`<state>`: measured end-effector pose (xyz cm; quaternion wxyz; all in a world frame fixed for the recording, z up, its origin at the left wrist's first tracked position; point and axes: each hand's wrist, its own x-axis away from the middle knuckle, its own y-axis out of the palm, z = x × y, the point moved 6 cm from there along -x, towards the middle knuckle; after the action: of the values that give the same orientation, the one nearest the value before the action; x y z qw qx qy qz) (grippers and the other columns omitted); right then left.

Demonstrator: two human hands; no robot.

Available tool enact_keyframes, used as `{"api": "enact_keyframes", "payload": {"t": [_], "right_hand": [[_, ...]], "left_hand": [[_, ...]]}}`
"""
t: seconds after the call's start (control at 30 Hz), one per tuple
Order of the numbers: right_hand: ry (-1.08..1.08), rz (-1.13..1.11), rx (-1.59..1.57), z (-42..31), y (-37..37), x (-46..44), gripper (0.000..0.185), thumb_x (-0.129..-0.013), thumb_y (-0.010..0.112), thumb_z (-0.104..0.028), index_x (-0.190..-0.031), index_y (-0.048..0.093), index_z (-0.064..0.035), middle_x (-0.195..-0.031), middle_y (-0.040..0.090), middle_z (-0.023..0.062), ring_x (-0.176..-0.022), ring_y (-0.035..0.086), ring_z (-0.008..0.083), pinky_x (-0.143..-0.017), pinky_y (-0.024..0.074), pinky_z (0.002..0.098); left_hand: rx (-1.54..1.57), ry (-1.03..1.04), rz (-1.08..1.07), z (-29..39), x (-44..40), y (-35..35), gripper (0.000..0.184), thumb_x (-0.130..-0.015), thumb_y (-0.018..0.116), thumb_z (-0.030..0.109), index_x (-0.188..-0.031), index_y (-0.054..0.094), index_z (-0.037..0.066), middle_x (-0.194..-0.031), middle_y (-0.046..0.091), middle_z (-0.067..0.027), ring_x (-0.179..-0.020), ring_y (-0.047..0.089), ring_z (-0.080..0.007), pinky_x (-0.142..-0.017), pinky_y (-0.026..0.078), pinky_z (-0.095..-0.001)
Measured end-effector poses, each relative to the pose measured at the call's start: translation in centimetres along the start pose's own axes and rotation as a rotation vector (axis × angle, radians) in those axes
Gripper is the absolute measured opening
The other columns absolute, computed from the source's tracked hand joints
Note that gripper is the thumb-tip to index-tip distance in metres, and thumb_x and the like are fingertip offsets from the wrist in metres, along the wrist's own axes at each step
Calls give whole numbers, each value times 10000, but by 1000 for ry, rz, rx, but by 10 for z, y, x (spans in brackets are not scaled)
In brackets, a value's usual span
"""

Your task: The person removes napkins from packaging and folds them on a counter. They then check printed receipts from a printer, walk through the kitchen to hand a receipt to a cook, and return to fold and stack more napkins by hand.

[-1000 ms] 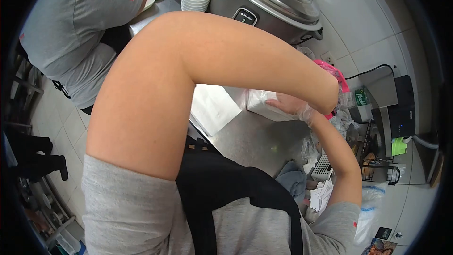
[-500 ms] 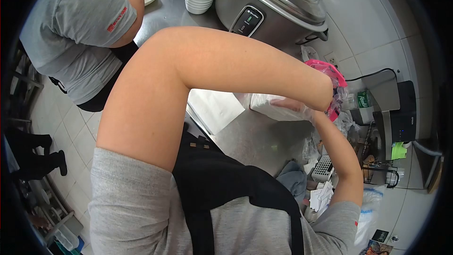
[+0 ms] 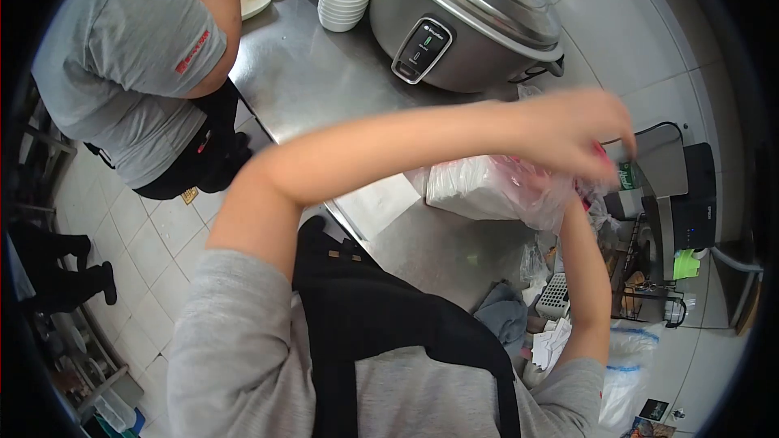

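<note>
Our left hand [image 3: 580,130] has lifted and spread its fingers above the bag [image 3: 475,186]; our right hand [image 3: 545,186], its grip unclear through plastic, seemingly steadies it near the tabletop's [image 3: 430,255] wall-side edge.

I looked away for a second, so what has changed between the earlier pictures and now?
The left hand, hidden behind its forearm before, has swung up into view, blurred, by the clear plastic; whether it holds anything is unclear. The white pack, stacked bowls and cooker stayed put.
</note>
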<state>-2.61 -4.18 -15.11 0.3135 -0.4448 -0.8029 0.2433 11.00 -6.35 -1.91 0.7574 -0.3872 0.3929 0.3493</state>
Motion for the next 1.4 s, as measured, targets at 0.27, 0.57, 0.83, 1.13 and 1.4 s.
{"api": "enact_keyframes", "payload": {"t": [0.27, 0.57, 0.83, 1.13, 1.4], "right_hand": [[192, 70, 472, 184, 23, -28, 527, -956, 382, -288, -1421, 314, -51, -1460, 323, 165, -1357, 273, 331, -1152, 34, 405], [-376, 498, 2979, 170, 44, -14, 494, -968, 333, -317, -1384, 365, -51, -1410, 393, 170, -1308, 368, 320, -1109, 245, 456], [-583, 652, 1942, 94, 31, 20, 497, -898, 455, -328, -1390, 386, -343, -1393, 389, 215, -1254, 413, 390, -1003, 289, 612], [-72, 279, 1005, 47, 20, -11, 530, -911, 481, -246, -1415, 332, -179, -1405, 390, 130, -1276, 390, 331, -1061, 300, 452], [-235, 400, 113, 111, 34, -77, 364, -946, 402, -353, -1120, 562, -76, -1089, 590, 119, -1046, 545, 245, -1012, 362, 435]], "left_hand": [[168, -1144, 351, -112, 236, 136, 772, -957, 244, 509, -1443, 44, -57, -1525, -17, -230, -1426, -35, -316, -1137, 68, -440], [258, -974, 353, -85, 213, 107, 736, -969, 272, 474, -1455, 34, -24, -1524, -21, -227, -1420, -7, -346, -1121, 81, -479], [30, -507, 341, -75, 87, 17, 641, -892, 529, 361, -1417, 305, 70, -1498, 185, -210, -1390, 168, -354, -1115, 179, -417], [-295, -582, -571, -85, 15, 84, 230, -720, 628, 198, -885, 679, 47, -911, 651, -218, -909, 623, -369, -765, 490, -460], [-280, -287, -10, -84, -31, 66, 227, -648, 537, 20, -829, 672, 13, -789, 639, -209, -762, 629, -375, -708, 500, -465]]}}
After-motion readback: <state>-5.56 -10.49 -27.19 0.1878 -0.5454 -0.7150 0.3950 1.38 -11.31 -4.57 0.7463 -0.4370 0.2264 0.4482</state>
